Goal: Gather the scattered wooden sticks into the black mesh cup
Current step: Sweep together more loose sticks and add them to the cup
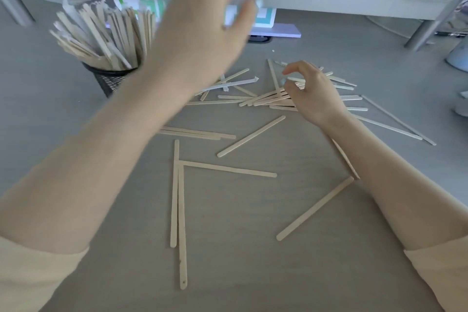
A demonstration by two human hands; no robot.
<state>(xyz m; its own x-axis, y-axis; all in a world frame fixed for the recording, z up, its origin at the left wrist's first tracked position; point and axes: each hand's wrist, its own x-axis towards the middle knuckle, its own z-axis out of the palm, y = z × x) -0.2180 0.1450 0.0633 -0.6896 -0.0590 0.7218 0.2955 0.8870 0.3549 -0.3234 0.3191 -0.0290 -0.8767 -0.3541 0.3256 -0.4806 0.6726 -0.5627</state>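
A black mesh cup at the left rear holds many upright wooden sticks, some in white paper wrappers. More wooden sticks lie scattered over the grey table, with a dense pile mid-right and single sticks nearer me. My left hand is raised to the right of the cup, blurred, its fingers loosely curled with nothing plainly in it. My right hand rests on the pile and its curled fingers and thumb grip a bundle of several sticks.
A grey monitor riser spans the back edge, with a teal-and-white box under it. Pale objects stand at the far right edge. Long sticks fan out to the right of my right hand.
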